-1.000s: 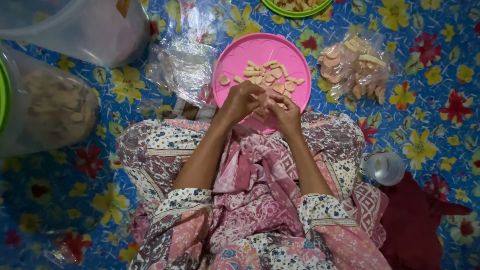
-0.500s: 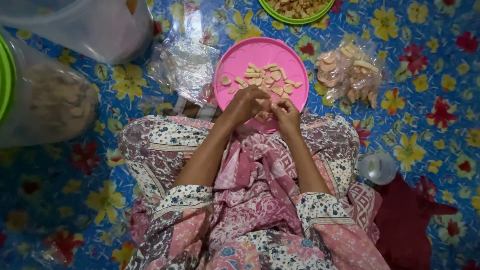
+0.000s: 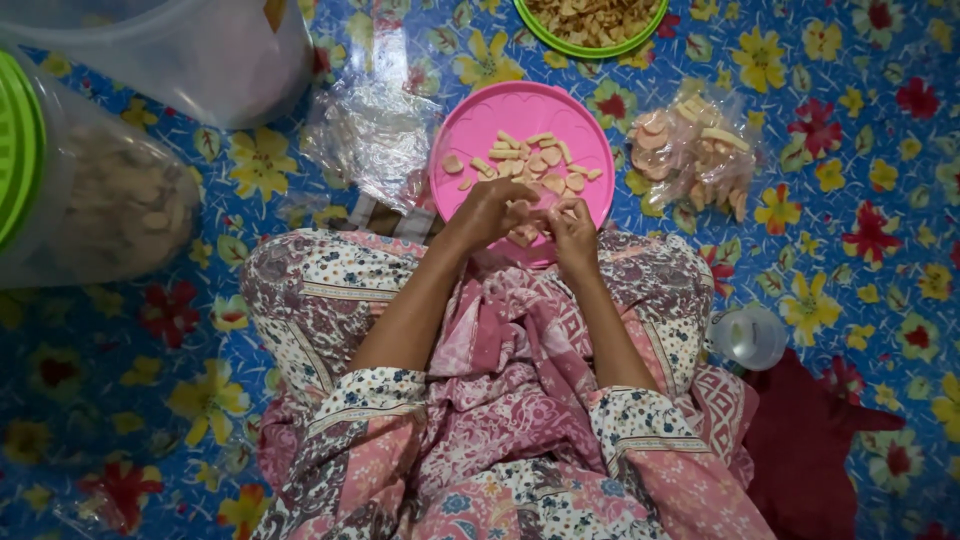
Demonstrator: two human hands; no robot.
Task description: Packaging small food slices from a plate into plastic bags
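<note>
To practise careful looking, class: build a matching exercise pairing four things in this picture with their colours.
Things:
1. plate by the hands
2. dish at the top edge
3. cloth at lower right
4. cup beside the knee

Colours:
A. dark red
B. clear
C. pink
D. green

Pairs: 1-C, 2-D, 3-A, 4-B

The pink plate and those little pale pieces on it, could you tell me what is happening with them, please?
A person sits on a flowered mat with both hands together over the near edge of the pink plate. The left hand and right hand pinch a small pale piece between them. More pieces lie loose on the plate. To its right sits a clear bag of similar pieces, and a green plate of them lies beyond.
</note>
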